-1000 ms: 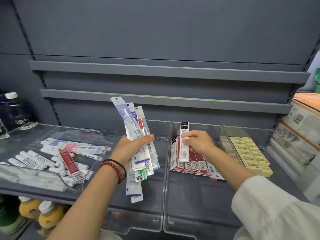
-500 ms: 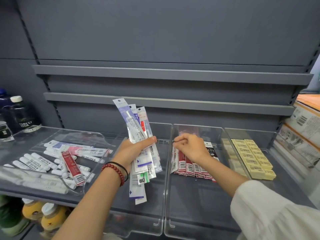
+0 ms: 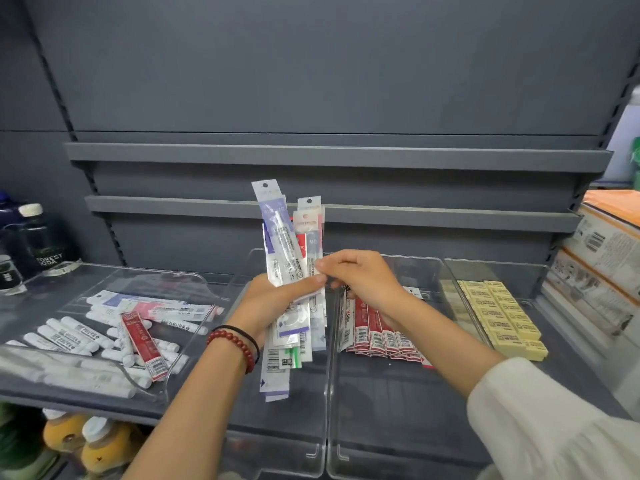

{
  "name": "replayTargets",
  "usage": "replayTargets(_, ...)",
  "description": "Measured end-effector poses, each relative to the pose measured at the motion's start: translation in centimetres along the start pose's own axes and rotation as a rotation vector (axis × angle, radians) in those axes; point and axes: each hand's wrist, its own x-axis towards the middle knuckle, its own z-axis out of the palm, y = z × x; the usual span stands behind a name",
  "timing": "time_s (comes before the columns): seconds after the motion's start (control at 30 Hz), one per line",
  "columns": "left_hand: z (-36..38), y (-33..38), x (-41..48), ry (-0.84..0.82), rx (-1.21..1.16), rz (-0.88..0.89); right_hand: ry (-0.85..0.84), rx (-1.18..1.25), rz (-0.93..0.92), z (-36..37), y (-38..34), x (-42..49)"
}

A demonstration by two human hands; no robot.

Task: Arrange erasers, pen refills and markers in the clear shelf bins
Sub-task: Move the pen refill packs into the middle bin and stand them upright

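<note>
pinching one packet at the right edge of the refill packets (image 3: 294, 271), the right hand (image 3: 360, 282) touches the fan that the left hand (image 3: 273, 299) clamps upright, long axis near vertical, over the middle bin (image 3: 277, 455). red refills (image 3: 381, 330) lie just right in their bin; erasers (image 3: 502, 317) farther right; markers (image 3: 79, 337) in left bin.

The left hand (image 3: 273, 299) comes from a bare forearm with no sleeve, its wrist ringed by a bracelet of round dark red beads (image 3: 232, 344) and, just above that, a thin black band (image 3: 246, 336). The right hand (image 3: 363, 278) also shows a bare wrist and forearm. Lower down, that arm is covered by a loose, softly creased white sleeve (image 3: 540, 420).
</note>
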Motion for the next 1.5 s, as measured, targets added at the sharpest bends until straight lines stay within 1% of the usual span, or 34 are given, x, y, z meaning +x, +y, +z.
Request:
replayTargets(0.2,1.3,1.7,-0.1,-0.022,-0.100,0.052,0.031,0.172,0.037,-2.1,-0.4,-0.3)
replayTargets(0.4,3.7,1.3,0.8,-0.006,-0.105,0.048,0.050,0.179,0.064,-4.2,-0.2,-1.0)
replayTargets(0.67,4.4,0.8,1.7,-0.006,-0.046,0.049,0.091,0.171,0.093,-5.3,0.2,-1.5)
replayTargets(0.9,3.7,0.5,1.5,0.062,-0.043,0.009,0.196,0.126,0.072,-5.5,0.3,-1.0)
replayTargets(0.93,3.5,0.5,1.4,0.064,-0.040,-0.001,0.228,0.080,0.064,-5.9,0.6,-0.8)
replayTargets(1.03,3.0,0.5,1.1,0.069,-0.037,-0.015,0.327,-0.183,0.009,-7.8,2.1,-0.6)
replayTargets(1.13,2.9,0.5,0.9,0.070,-0.052,-0.022,0.273,-0.444,-0.008,-9.6,4.3,-0.8)
replayTargets(1.2,2.8,0.5,1.0,0.067,-0.053,-0.025,0.213,-0.635,0.032,-10.2,5.4,-0.9)
replayTargets(1.27,2.9,0.4,1.1,0.063,-0.052,-0.030,0.158,-0.757,0.078,-10.3,6.0,-1.0)
replayTargets(1.43,3.4,0.3,1.3,0.054,-0.044,-0.025,0.155,-0.984,0.108,-10.5,7.2,-0.8)
replayTargets(1.5,3.5,0.2,1.4,0.059,-0.053,-0.031,0.122,-1.140,0.104,-10.4,7.6,-0.8)
